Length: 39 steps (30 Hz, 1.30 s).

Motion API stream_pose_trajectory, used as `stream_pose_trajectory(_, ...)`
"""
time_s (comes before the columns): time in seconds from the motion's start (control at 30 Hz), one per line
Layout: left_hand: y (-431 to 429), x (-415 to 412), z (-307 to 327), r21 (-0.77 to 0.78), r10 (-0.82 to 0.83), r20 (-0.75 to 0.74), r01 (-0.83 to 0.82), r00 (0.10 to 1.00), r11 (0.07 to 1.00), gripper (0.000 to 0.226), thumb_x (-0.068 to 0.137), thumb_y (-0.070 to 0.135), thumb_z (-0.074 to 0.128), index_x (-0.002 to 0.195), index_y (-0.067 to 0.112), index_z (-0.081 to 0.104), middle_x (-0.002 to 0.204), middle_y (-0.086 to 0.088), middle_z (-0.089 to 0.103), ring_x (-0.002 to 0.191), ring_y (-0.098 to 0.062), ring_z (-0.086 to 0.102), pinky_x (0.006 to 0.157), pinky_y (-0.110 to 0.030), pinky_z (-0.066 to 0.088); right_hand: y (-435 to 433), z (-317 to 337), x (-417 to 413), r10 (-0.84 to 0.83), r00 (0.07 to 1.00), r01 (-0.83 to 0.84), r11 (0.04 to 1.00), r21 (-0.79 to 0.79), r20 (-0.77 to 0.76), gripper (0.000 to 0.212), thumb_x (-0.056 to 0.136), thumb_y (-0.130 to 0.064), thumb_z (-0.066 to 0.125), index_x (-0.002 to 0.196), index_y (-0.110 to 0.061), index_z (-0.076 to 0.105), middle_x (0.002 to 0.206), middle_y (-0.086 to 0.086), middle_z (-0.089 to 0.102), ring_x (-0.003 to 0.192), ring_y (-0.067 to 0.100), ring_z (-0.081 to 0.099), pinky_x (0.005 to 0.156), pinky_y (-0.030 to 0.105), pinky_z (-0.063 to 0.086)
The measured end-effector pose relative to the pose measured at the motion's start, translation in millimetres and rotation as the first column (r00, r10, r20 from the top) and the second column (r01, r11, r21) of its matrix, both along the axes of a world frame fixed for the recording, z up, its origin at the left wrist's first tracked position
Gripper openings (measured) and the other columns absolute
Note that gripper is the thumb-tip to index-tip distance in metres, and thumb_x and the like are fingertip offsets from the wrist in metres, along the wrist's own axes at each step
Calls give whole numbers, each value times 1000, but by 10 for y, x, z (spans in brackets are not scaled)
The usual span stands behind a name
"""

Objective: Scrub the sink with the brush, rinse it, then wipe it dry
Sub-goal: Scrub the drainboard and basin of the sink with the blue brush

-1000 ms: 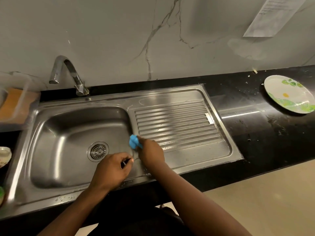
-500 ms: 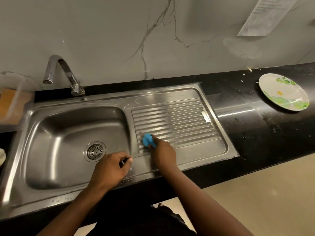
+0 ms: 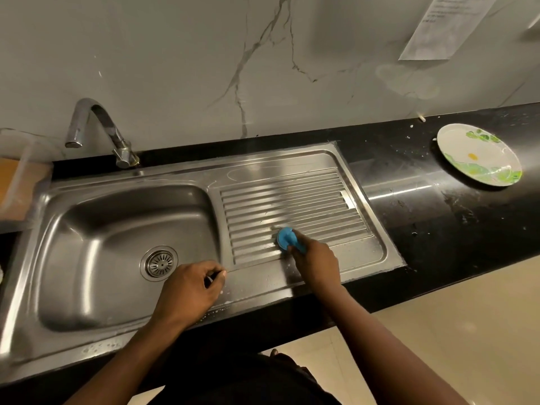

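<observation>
Nearest lies a pale beige floor point(image 3: 438, 331), and above it the front edge of a black, glossy counter point(image 3: 423, 217), speckled with white flecks. Set into the counter is the steel sink point(image 3: 263, 290); suds point(image 3: 102, 346) dot its near rim. The basin point(image 3: 102, 258) sits on the left with a round drain point(image 3: 159, 263) in its floor, and the ribbed drainboard point(image 3: 292, 200) sits on the right. Farther back a curved tap point(image 3: 99, 127) rises behind the basin. A clear container point(image 3: 17, 176) with something orange in it stands at the far left. A white plate point(image 3: 479, 154) with green print lies on the counter well to the right of the sink. Behind everything is a grey veined wall point(image 3: 204, 68) with a paper sheet point(image 3: 447, 24) stuck on it at upper right.

The left hand point(image 3: 190, 290) rests on the sink's front rim at the basin's right corner. Its fingers are curled in and the thumb tip meets the forefinger. A dark sliver shows between them, and whether it is a held thing or shadow cannot be told. The right hand point(image 3: 317, 263) grips the blue brush point(image 3: 285, 237), its fingers wrapped over the handle. The brush head is down on the near ribs of the drainboard.

Both forearms reach up from the bottom edge. The left one angles toward the basin corner, and the right one slants inward and forward over the rim, knuckles up.
</observation>
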<state>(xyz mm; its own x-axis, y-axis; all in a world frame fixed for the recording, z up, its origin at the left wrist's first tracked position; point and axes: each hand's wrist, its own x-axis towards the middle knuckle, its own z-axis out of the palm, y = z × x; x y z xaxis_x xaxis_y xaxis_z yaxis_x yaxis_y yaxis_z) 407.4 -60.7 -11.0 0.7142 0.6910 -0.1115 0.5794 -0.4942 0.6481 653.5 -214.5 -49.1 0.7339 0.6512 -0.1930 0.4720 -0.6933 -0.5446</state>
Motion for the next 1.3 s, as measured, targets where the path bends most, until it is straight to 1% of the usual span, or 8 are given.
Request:
stream_pose_trajectory(0.13, -30, 23, 5, -6, -3, -2, 3, 1000, 1000, 11, 94, 42, 68, 89, 36, 76, 78, 25, 71, 73, 6, 66, 69, -27, 59, 328, 31, -299, -58, 997, 60, 997, 54, -42, 45, 105, -34, 57, 150, -37, 52, 119, 2, 72, 105, 22, 69, 81, 30, 47)
stream_pose_trajectory(0.37, -81, 92, 49, -1, -30, -1, 30, 1000, 1000, 10, 94, 42, 66, 91, 37, 74, 77, 23, 70, 71, 1, 65, 66, -32, 58, 982, 39, -875, 272, 961, -271, 962, -26, 51, 50, 104, -33, 57, 154, -35, 48, 125, 7, 72, 112, 28, 68, 91, 38, 53)
stream_pose_trajectory(0.57, -30, 46, 76, 16, 8, -2, -8, 1000, 1000, 11, 94, 40, 69, 85, 35, 75, 75, 24, 70, 71, 4, 66, 66, -28, 58, 610, 19, -141, -2, 1000, 2, 1000, 16, 27, 40, 102, -32, 58, 141, -37, 60, 112, 6, 75, 102, 31, 70, 76, 34, 48)
stream_pose_trajectory(0.73, -37, -33, 71, 32, 7, -19, -6, 1000, 999, 11, 95, 41, 68, 87, 37, 74, 76, 24, 70, 72, 5, 65, 64, -26, 56, 236, 151, 553, -209, 977, 208, 978, 34, 42, 28, 104, -29, 58, 131, -25, 66, 98, 0, 71, 76, 11, 60, 63, 28, 47)
stream_pose_trajectory(0.87, -25, -31, 101, 25, 35, -12, -34, 999, 999, 14, 95, 41, 68, 85, 34, 75, 75, 23, 70, 71, 4, 65, 64, -26, 56, 591, 87, 107, -124, 992, 125, 992, 29, -20, 23, 102, -27, 58, 122, -27, 68, 102, 3, 75, 90, 24, 71, 74, 34, 52)
stream_pose_trajectory(1.1, 16, 19, 102, 53, 18, 11, -18, 1000, 998, 17, 96, 36, 68, 79, 33, 69, 70, 19, 67, 71, 0, 64, 61, -27, 53, 1173, 23, -752, 253, 961, -247, 967, -66, 113, 56, 104, -22, 53, 157, -35, 41, 117, 7, 72, 100, 28, 70, 73, 34, 45)
stream_pose_trajectory(1.2, 47, 22, 73, 44, 31, 19, -32, 999, 999, 15, 95, 37, 68, 81, 34, 72, 71, 21, 68, 71, 2, 64, 61, -26, 54, 948, 4, -385, 170, 982, -166, 985, -53, 87, 53, 102, -25, 54, 152, -40, 48, 118, 7, 74, 105, 30, 70, 82, 37, 50)
stream_pose_trajectory(1.3, 22, 36, 59, 35, 48, 9, -48, 999, 998, 17, 95, 39, 69, 78, 40, 68, 71, 22, 68, 72, 5, 64, 59, -20, 49, 553, -68, 194, -4, 995, 4, 1000, -5, 96, 41, 102, -30, 58, 142, -39, 59, 100, 2, 74, 86, 25, 69, 64, 28, 41)
